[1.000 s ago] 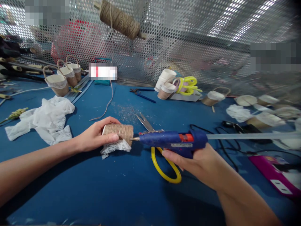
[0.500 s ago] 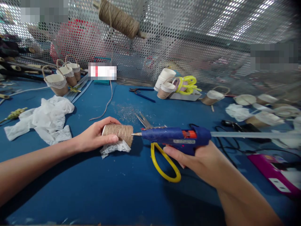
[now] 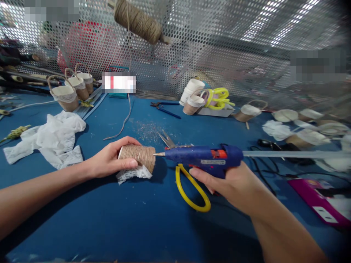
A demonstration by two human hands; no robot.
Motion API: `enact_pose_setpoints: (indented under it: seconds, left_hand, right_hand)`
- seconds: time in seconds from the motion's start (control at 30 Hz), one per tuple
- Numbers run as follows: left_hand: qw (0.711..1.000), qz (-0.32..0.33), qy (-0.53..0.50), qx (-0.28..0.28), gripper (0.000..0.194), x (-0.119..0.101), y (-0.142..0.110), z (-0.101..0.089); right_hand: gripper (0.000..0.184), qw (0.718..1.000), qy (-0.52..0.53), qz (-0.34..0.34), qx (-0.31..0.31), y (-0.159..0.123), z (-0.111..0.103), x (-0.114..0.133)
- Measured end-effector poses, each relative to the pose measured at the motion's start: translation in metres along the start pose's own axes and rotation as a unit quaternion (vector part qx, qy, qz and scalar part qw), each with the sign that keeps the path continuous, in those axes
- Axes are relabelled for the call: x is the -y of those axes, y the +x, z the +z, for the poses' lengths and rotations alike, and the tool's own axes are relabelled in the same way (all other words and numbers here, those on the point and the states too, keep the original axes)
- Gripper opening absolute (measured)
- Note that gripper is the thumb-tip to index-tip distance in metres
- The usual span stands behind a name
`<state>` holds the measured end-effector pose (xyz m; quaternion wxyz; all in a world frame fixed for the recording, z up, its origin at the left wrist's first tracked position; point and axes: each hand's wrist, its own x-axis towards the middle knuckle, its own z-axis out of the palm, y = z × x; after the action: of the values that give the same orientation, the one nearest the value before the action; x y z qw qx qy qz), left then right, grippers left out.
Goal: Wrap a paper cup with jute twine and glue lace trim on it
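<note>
My left hand (image 3: 116,157) grips a twine-wrapped cup (image 3: 144,156) lying on its side, thumb in front and fingers behind. A strip of white lace (image 3: 135,174) hangs from the cup's near side. In my right hand (image 3: 219,179) is a blue glue gun (image 3: 192,156), with a long clear glue stick (image 3: 282,154) running out of its back. The gun's metal nozzle points left, at the cup's right end; whether it touches is hard to tell. Scissors with yellow handles (image 3: 192,197) lie under the gun, partly hidden by it.
White lace cloth (image 3: 55,137) lies at the left, below several small handled baskets (image 3: 65,98). Pliers (image 3: 166,109), stacked white cups (image 3: 193,89) and a yellow coil (image 3: 219,98) stand farther back. A twine spool (image 3: 138,22) hangs on the mesh. A magenta case (image 3: 312,201) lies right.
The glue gun's nozzle has risen slightly along the cup's right end, from lower down to about mid-height. My left hand and the cup have stayed nearly still.
</note>
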<state>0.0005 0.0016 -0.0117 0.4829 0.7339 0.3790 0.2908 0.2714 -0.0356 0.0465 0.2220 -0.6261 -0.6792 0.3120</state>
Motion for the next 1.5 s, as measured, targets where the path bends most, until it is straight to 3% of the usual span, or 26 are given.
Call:
enact_pose_setpoints:
  seconds: [0.13,0.5,0.73,0.97,1.13,1.3,1.4,1.5]
  left_hand:
    - [1.000,-0.003,-0.008,0.000,0.054,0.0000,0.0003,0.0004]
    - [1.000,0.011,0.021,0.008,0.054,-0.0007,-0.0013,-0.0005]
    - [1.000,0.018,0.024,0.009,0.052,0.0001,-0.0014,-0.0004]
    - [0.999,0.016,0.037,0.000,0.054,0.0005,-0.0016,-0.0005]
    - [1.000,0.018,0.010,0.021,0.050,-0.0023,-0.0022,0.0002]
    - [1.000,0.023,0.007,0.020,0.049,-0.0012,-0.0021,0.0005]
    - [1.000,0.016,0.020,0.004,0.052,-0.0005,-0.0014,0.0003]
    - [1.000,0.004,0.015,-0.009,0.054,-0.0002,-0.0007,0.0005]
  right_hand:
    - [0.026,1.000,0.006,-0.003,0.019,-0.0027,-0.0011,0.0002]
    - [0.042,1.000,-0.021,0.006,0.009,0.0011,-0.0011,0.0006]
    - [0.031,0.999,-0.023,0.034,0.009,-0.0019,-0.0005,0.0022]
    - [0.024,0.997,-0.001,0.014,0.071,-0.0054,-0.0020,0.0049]
    - [0.029,0.999,-0.027,0.030,0.013,-0.0025,-0.0005,0.0057]
    - [0.038,0.999,-0.025,0.037,0.006,-0.0017,-0.0004,0.0066]
    - [0.030,0.999,-0.029,0.028,0.007,-0.0038,-0.0017,0.0047]
    - [0.022,0.999,-0.003,0.005,0.046,-0.0053,-0.0023,0.0027]
